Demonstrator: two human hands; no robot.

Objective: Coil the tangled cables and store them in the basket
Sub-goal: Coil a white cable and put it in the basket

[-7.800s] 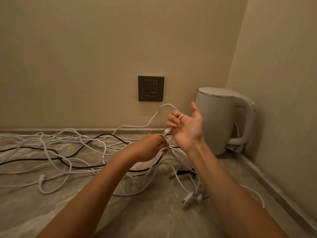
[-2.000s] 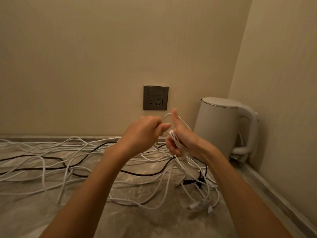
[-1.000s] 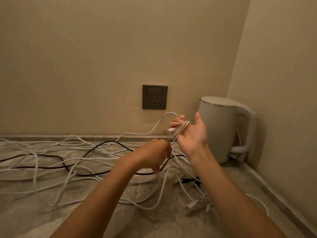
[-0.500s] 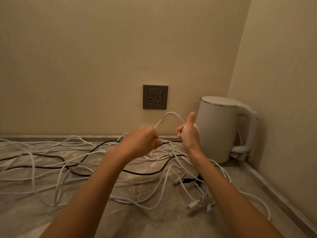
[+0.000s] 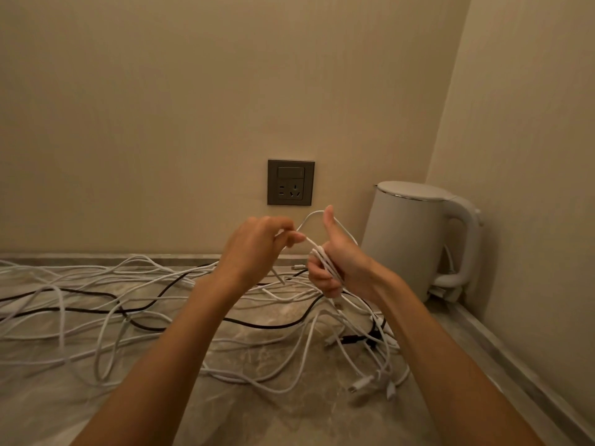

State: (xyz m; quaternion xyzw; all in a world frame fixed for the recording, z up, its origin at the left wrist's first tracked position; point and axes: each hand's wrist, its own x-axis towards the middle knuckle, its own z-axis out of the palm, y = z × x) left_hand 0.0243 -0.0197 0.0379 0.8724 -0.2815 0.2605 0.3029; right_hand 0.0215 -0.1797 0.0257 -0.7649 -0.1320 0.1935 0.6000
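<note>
Pinching a strand of white cable (image 5: 324, 264) in the curled fingers of the left hand (image 5: 254, 249), gripping its wound loops in the right hand (image 5: 346, 265), thumb up. Underneath, spread across the marble counter (image 5: 289, 413), the other tangled cables (image 5: 128, 304), one black. Beyond, a white kettle (image 5: 409, 239) and a wall socket (image 5: 290, 182).

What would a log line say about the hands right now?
step: coiling | left hand: pinches white cable | right hand: holds its loops | other cables: tangled on counter | basket: unseen
</note>
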